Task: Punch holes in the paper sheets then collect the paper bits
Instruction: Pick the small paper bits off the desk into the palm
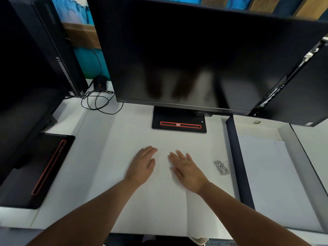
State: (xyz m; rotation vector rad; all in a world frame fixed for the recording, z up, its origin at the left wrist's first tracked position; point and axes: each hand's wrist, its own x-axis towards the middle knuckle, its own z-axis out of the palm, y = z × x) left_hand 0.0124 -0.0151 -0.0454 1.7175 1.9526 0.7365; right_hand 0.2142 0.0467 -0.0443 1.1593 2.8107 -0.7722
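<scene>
Paper sheet (pixel 159 206): wide, white, flat on the desk (pixel 74 174) in front of me, its near edge at the desk's front.

My left hand (pixel 142 166) and right hand (pixel 188 172) both lie palm down on the sheet, side by side and not touching. Fingers are straight. The left's are close together, the right's slightly fanned. Neither hand holds anything.

Hole punch (pixel 222 167): small, bare metal, lying on the white surface to the right of my right hand and apart from it. It sits just beside the dark blue wall of a shallow box (pixel 237 166).

Inside the box is a stack of sheets (pixel 273 183), white, with a few tiny dots near its far edge.

Monitor (pixel 186 55) straight ahead, screen dark. There is a small mark at the lower left of its bezel, too blurred to read. Its black stand base (pixel 179 124) has a slot outlined in red.

Second monitor (pixel 26 77) to the left, also dark, with the same red-outlined base. Behind it, black cables (pixel 99 102) loop on the desk near a black mouse (pixel 100 82).

Far right: a pale sticker on another dark panel, not legible.
</scene>
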